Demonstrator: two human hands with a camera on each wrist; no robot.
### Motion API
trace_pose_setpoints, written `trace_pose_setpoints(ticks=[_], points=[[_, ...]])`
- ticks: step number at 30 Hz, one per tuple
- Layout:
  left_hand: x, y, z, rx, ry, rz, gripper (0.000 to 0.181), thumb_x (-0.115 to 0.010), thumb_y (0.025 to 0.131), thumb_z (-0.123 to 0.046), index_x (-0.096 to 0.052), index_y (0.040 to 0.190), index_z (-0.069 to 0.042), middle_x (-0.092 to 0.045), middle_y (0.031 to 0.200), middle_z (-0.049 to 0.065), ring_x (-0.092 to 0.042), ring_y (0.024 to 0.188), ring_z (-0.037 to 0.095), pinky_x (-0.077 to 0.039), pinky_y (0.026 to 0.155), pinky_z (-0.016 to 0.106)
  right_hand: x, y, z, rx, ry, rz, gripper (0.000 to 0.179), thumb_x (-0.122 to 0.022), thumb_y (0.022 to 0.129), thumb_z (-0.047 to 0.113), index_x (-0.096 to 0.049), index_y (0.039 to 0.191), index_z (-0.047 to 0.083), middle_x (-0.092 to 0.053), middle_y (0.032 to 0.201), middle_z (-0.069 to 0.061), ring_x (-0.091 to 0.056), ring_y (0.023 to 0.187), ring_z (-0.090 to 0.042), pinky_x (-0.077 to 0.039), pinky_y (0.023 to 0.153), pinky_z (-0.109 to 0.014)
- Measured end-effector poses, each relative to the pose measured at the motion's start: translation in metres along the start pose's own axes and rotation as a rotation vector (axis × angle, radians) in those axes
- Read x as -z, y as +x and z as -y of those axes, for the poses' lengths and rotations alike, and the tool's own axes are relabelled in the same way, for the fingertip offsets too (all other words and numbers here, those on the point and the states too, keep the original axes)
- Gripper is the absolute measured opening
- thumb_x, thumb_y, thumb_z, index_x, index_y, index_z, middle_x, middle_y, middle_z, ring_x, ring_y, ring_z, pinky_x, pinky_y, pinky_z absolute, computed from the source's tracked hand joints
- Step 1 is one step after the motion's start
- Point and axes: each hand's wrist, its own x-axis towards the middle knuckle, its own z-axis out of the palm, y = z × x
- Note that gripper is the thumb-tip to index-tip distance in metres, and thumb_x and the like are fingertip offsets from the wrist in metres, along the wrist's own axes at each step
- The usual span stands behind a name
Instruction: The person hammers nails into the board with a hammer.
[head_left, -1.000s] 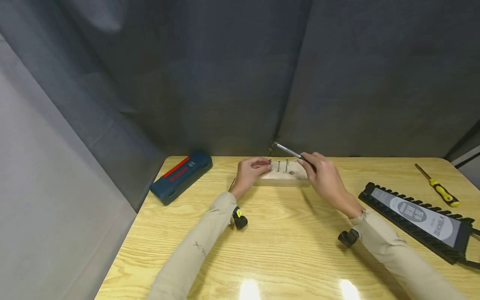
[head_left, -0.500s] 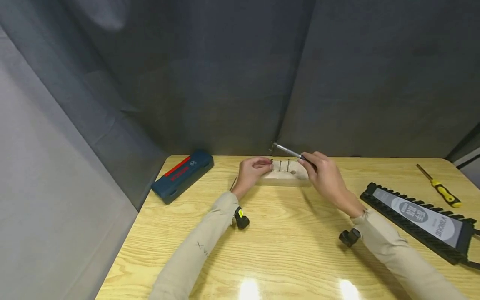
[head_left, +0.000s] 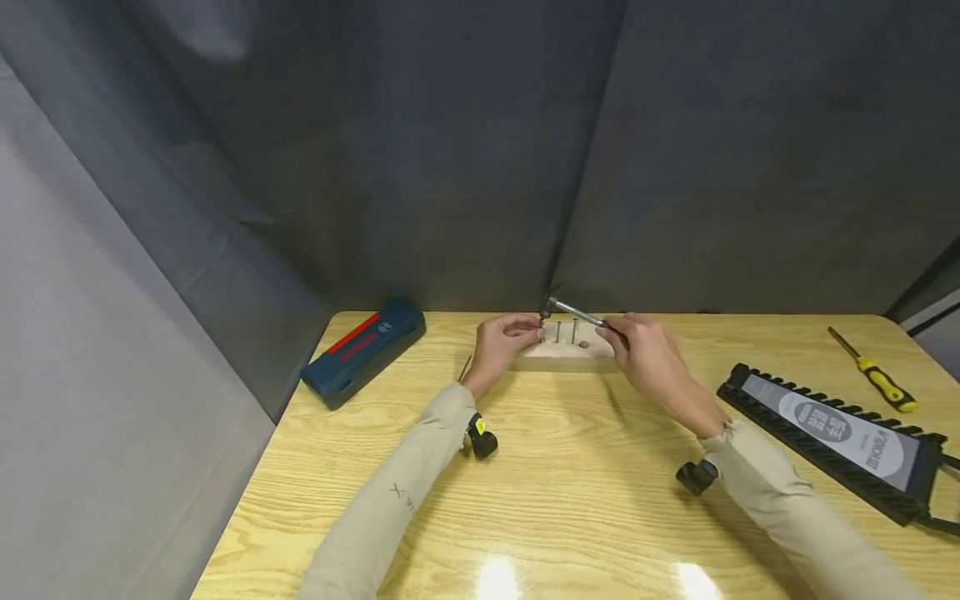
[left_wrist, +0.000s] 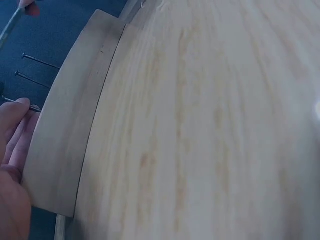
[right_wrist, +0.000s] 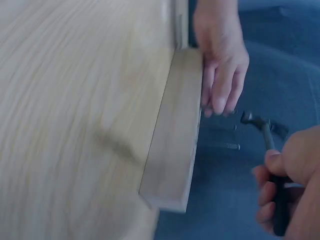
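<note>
From the wooden block (head_left: 562, 365), counter (head_left: 566, 475) is free at 6 o'clock; curtain (head_left: 465, 167) bars 12, blue case (head_left: 363, 354) 9, rack (head_left: 832, 433) 3:30.

Left arm (head_left: 390, 496) reaches from the lower edge towards the frame's centre; right arm (head_left: 802, 508) slants in from the lower right; left hand (head_left: 497, 352), just right of centre, pinches with thumb and fingers (left_wrist: 21, 142); right hand (head_left: 651, 354), farther right, grips, fingers (right_wrist: 267, 192) curled; the hands stand apart.
</note>
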Motion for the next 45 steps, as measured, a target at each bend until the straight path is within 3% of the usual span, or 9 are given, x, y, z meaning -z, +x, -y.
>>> trace_pose_setpoints(ticks=[8,22,25,29,31,33,38,40,45], points=[[0.0,0.002,-0.002,-0.004,-0.027,-0.003,0.018,-0.082,0.091,-0.004,-0.079,0.108,0.0,-0.079,0.105,0.017,-0.079,0.091,0.025,-0.065,0.081,0.03,0.005,0.003,-0.001,-0.005,0.031,-0.066,0.016,-0.07,0.1,0.003,-0.075,0.108,-0.01,-0.062,0.076,-0.013,-0.046,0.056,-0.015,-0.036,0.049,-0.026],[0.0,0.001,0.0,-0.004,-0.001,0.001,0.018,-0.082,0.091,-0.006,-0.079,0.108,0.0,-0.08,0.104,0.015,-0.078,0.088,0.016,-0.064,0.079,0.027,-0.003,-0.004,-0.003,-0.031,0.017,0.076,0.015,-0.071,0.1,0.005,-0.076,0.109,-0.006,-0.063,0.077,-0.011,-0.042,0.057,-0.011,-0.033,0.05,-0.024],[0.0,0.0,0.0,-0.002,-0.018,0.007,0.019,-0.082,0.091,-0.006,-0.078,0.109,0.0,-0.079,0.105,0.015,-0.079,0.09,0.02,-0.064,0.08,0.028,0.004,0.005,-0.001,0.002,0.056,-0.001,0.016,-0.07,0.099,0.002,-0.075,0.11,-0.01,-0.062,0.076,-0.012,-0.042,0.057,-0.011,-0.033,0.049,-0.022],[0.001,0.0,0.001,-0.01,-0.026,0.02,0.02,-0.081,0.092,-0.006,-0.078,0.111,0.0,-0.079,0.107,0.016,-0.078,0.093,0.023,-0.065,0.081,0.03,0.01,0.016,-0.001,0.035,0.127,-0.21,0.016,-0.07,0.099,0.0,-0.073,0.11,-0.011,-0.061,0.077,-0.015,-0.043,0.061,-0.014,-0.03,0.054,-0.017],[0.001,0.0,0.0,-0.015,-0.023,0.021,0.02,-0.081,0.092,-0.006,-0.078,0.111,0.0,-0.079,0.107,0.015,-0.078,0.093,0.023,-0.065,0.081,0.031,0.01,0.017,-0.001,0.021,0.146,-0.262,0.018,-0.069,0.1,0.001,-0.072,0.112,-0.012,-0.061,0.079,-0.017,-0.044,0.063,-0.015,-0.031,0.057,-0.017],[0.001,0.001,-0.001,-0.021,-0.019,0.017,0.019,-0.081,0.092,-0.005,-0.078,0.11,0.0,-0.079,0.106,0.015,-0.078,0.093,0.022,-0.065,0.082,0.031,0.007,0.013,-0.001,-0.011,0.142,-0.211,0.018,-0.067,0.102,0.003,-0.072,0.112,-0.012,-0.061,0.078,-0.016,-0.044,0.061,-0.014,-0.032,0.054,-0.017],[0.001,0.004,-0.002,-0.03,0.007,0.011,0.018,-0.081,0.092,-0.005,-0.078,0.109,0.001,-0.079,0.106,0.016,-0.078,0.092,0.021,-0.065,0.082,0.03,0.003,0.0,-0.004,-0.07,0.048,0.079,0.013,-0.067,0.103,0.006,-0.075,0.098,-0.004,-0.055,0.069,-0.007,-0.04,0.053,-0.011,-0.031,0.047,-0.024],[0.001,0.005,-0.002,-0.025,0.007,0.012,0.019,-0.081,0.092,-0.005,-0.078,0.11,0.001,-0.079,0.106,0.015,-0.078,0.092,0.02,-0.064,0.082,0.029,0.003,-0.001,-0.005,-0.065,0.025,0.093,0.012,-0.068,0.102,0.006,-0.075,0.098,-0.003,-0.056,0.069,-0.007,-0.04,0.054,-0.012,-0.031,0.048,-0.026],[0.003,0.005,-0.002,-0.019,-0.01,0.009,0.019,-0.081,0.091,-0.004,-0.078,0.109,0.001,-0.079,0.106,0.016,-0.078,0.091,0.02,-0.065,0.083,0.03,0.002,0.002,-0.007,-0.021,0.04,0.015,0.02,-0.069,0.101,0.006,-0.075,0.113,-0.008,-0.061,0.076,-0.012,-0.044,0.056,-0.014,-0.035,0.049,-0.026]])
